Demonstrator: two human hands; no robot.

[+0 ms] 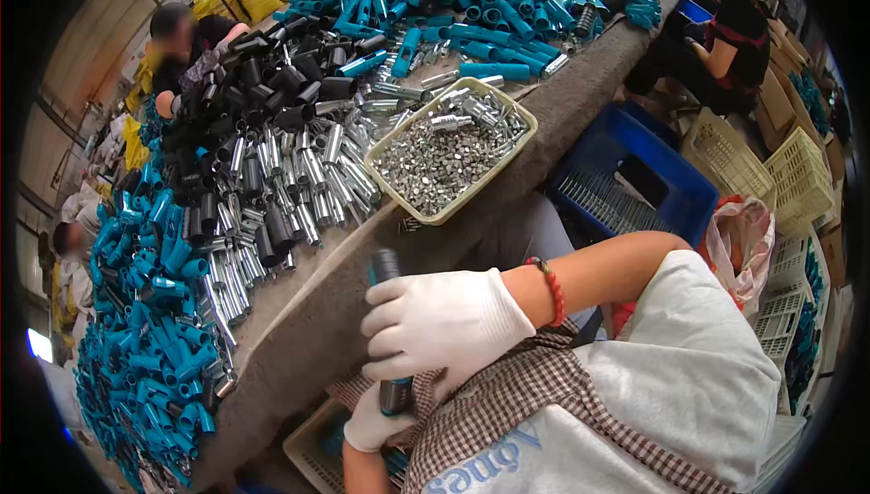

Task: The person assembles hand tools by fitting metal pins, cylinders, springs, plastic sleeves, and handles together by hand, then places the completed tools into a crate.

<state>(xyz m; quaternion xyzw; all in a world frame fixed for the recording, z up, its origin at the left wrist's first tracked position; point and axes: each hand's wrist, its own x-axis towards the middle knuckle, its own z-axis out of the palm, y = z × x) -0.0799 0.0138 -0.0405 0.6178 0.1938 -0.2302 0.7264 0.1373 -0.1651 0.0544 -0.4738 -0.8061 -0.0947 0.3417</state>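
Observation:
A black and teal cylindrical tool handle (386,265) stands nearly upright, held by both my hands in white gloves. My right hand (439,320), with a red bracelet at the wrist, wraps its fingers around the middle and covers most of it. Below, my left hand (375,425) grips the lower end, where a black and teal part shows between the two gloves. What lies inside the fingers is hidden. Beyond the hands, on the bench, sits a cream plastic tray (433,218) of small silver metal pieces, with several larger metal fittings on top.
Heaped on the bench (317,290) are teal sleeves (149,340), chrome tubes (308,172) and black tubes (258,86). Below its edge, a crate (304,458) stands beside my left arm. A blue bin (680,199) of metal rods is at right. Other people (739,36) sit nearby.

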